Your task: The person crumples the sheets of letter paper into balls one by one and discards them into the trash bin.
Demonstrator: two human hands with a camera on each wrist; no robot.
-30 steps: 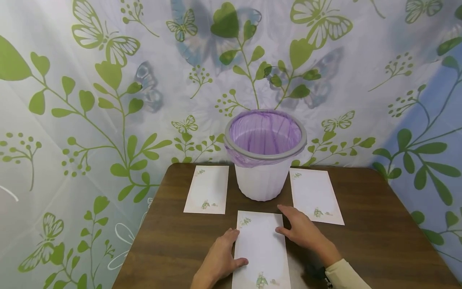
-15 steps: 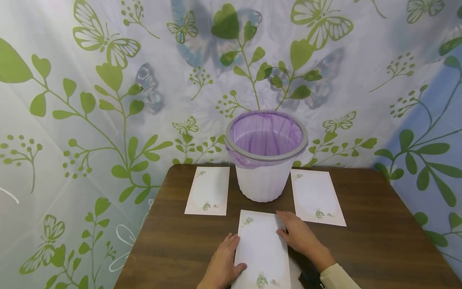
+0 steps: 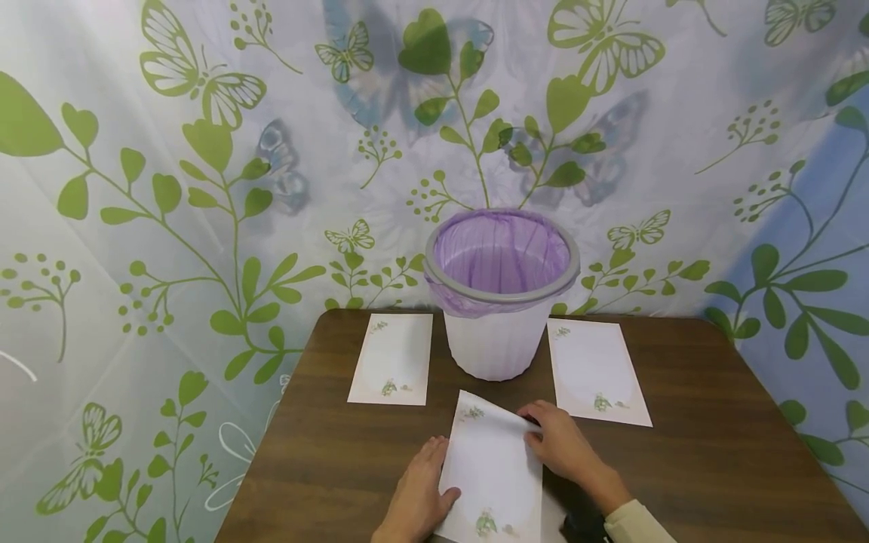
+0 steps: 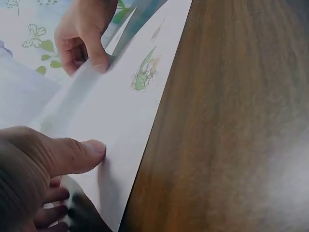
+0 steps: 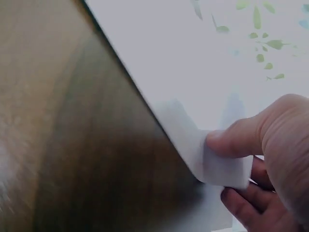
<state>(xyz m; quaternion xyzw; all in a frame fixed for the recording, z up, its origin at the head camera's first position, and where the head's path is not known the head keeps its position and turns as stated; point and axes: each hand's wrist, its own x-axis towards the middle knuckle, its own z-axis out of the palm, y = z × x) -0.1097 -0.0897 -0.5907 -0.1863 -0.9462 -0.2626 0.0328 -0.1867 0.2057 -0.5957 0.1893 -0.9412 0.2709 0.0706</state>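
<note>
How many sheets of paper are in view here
3: the left sheet and right sheet flank the bin; the near sheet lies between the left hand and the right hand, which pinches its far right corner. Others could be hidden underneath.

The head view is softly lit and clear around the held sheet [image 3: 495, 469]. In the left wrist view, pale glare spots the table [image 4: 222, 121] beside it; in the right wrist view, the sheet bleaches nearly white beside the dim, blurred table.
</note>
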